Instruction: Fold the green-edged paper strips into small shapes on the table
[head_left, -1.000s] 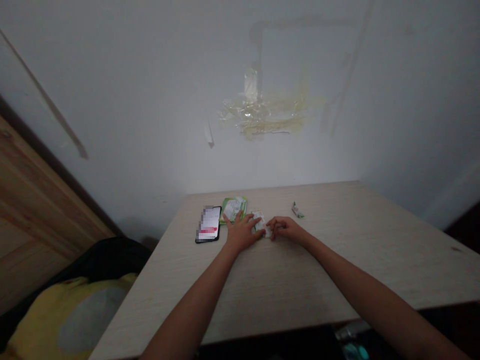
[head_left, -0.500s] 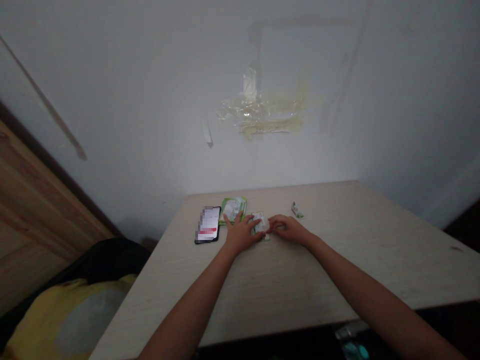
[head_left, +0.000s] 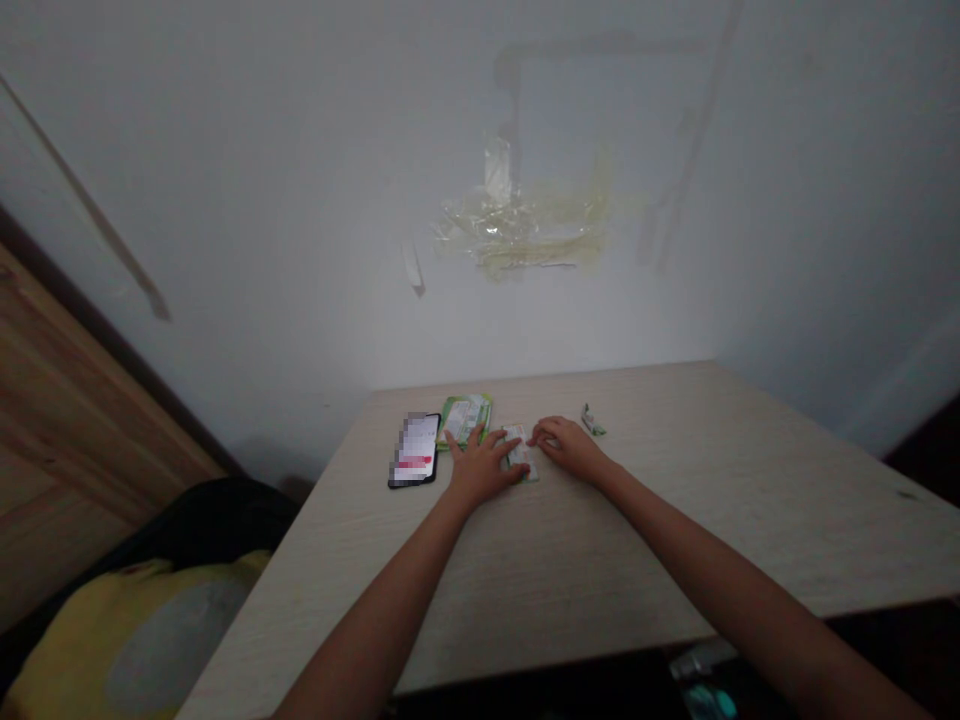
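A small white and green packet lies flat on the pale wooden table. My left hand rests on the table with fingers spread, its fingertips pressing on the packet's left side. My right hand lies at the packet's right edge, fingers curled loosely with the tips touching the packet. A larger green packet sits just beyond my left hand. A black phone with a lit screen lies to the left.
A small torn green wrapper piece lies to the right of my right hand. The wall stands right behind the table, with old tape remnants on it. A yellow and black bag lies at the lower left.
My right hand has slid a little farther from me along the packet's right edge. My left hand has stayed put on the packet.
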